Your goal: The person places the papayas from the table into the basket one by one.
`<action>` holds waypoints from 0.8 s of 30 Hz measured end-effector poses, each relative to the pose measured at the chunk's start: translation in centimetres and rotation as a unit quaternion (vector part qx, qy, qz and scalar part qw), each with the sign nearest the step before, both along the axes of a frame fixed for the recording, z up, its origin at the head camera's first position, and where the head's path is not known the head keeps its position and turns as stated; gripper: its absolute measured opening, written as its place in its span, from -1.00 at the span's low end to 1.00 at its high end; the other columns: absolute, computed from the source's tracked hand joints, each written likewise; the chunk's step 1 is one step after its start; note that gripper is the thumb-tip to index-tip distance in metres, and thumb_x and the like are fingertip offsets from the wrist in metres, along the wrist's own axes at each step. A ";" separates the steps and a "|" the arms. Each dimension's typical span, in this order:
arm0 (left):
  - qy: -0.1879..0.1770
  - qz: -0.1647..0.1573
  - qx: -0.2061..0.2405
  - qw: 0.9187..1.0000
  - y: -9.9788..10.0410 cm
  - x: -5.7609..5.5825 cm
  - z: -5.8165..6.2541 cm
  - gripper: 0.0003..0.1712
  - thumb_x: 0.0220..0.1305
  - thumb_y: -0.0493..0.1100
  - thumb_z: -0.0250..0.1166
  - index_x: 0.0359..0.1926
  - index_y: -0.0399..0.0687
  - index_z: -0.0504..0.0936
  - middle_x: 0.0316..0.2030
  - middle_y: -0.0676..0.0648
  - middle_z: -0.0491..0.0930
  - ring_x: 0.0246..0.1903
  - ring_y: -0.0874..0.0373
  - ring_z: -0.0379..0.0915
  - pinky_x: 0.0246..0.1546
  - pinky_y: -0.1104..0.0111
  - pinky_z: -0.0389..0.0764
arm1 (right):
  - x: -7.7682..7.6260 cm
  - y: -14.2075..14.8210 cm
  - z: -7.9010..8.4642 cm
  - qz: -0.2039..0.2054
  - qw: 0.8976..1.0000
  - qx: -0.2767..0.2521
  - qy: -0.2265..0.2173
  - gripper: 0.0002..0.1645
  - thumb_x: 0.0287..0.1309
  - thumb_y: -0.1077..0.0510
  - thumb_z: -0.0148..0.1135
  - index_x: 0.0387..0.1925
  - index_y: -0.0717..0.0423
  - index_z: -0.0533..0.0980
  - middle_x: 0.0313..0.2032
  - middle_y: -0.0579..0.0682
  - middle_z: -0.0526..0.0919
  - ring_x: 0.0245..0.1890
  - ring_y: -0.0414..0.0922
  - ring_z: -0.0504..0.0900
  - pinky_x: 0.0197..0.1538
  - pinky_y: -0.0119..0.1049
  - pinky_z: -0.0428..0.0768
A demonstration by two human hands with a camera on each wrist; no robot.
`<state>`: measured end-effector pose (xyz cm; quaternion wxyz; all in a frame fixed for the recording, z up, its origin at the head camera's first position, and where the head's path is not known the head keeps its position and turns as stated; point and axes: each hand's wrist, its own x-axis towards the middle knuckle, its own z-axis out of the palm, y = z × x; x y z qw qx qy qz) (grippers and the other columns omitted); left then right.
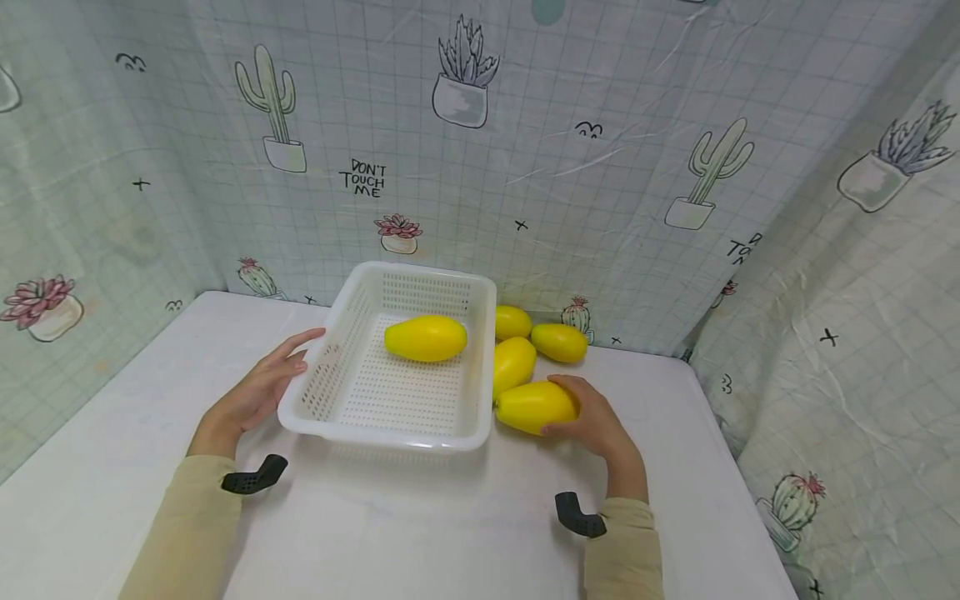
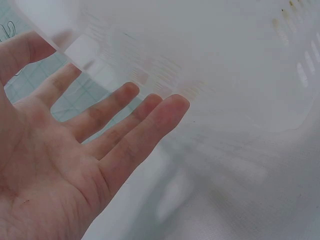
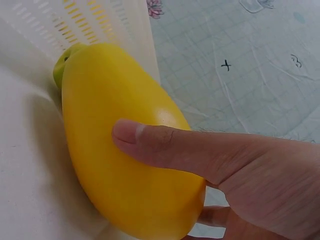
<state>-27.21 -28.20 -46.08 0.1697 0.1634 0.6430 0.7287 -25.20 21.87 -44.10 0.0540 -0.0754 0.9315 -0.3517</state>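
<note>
Head cam: I see R hand (image 1: 594, 418) gripping a yellow fruit (image 1: 531, 407), basket (image 1: 382, 432) just left of it; L hand (image 1: 255, 395), spread, touches basket's other side. Prob. grasp step; I'd guess next calls for lifting above basket height.

Reads "DON'T TOUCH ME" (image 1: 363, 178) in three black hand-drawn lines on the rear of the patterned cloth (image 1: 465, 183). Repeats farther right, cut short to "D", "TO" and a scrap below. Also carries small black crosses (image 1: 521, 225) here and there.
</note>
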 end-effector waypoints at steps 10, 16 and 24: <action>0.002 -0.002 0.003 1.000 0.0 0.1 0.0 -0.39 0.42 -0.27 -0.26 0.42 0.16 -0.13 0.32 -0.11 0.08 0.07 0.22 0.42 -0.07 0.25 0.52 | 0.3 -0.1 0.6 -0.006 1.000 0.001 0.003 -0.04 -0.28 -0.08 0.49 0.24 -0.27 0.25 0.29 -0.10 0.26 0.30 0.03 0.20 0.32 0.13 0.10; -0.002 0.002 0.002 1.000 -0.1 0.0 -0.1 -0.39 0.42 -0.26 -0.25 0.41 0.18 -0.11 0.31 -0.09 0.09 0.07 0.23 0.43 -0.08 0.25 0.53 | 0.4 -0.2 0.9 -0.006 1.000 0.000 0.006 -0.04 -0.28 -0.08 0.48 0.24 -0.27 0.25 0.29 -0.10 0.27 0.28 0.03 0.22 0.31 0.14 0.11; -0.003 0.002 -0.001 1.000 0.0 0.0 0.1 -0.39 0.42 -0.26 -0.25 0.41 0.19 -0.11 0.31 -0.10 0.08 0.07 0.22 0.42 -0.07 0.25 0.52 | 0.6 -0.1 1.3 -0.002 1.000 -0.001 0.014 -0.06 -0.26 -0.07 0.48 0.24 -0.26 0.25 0.28 -0.09 0.28 0.26 0.03 0.24 0.30 0.14 0.12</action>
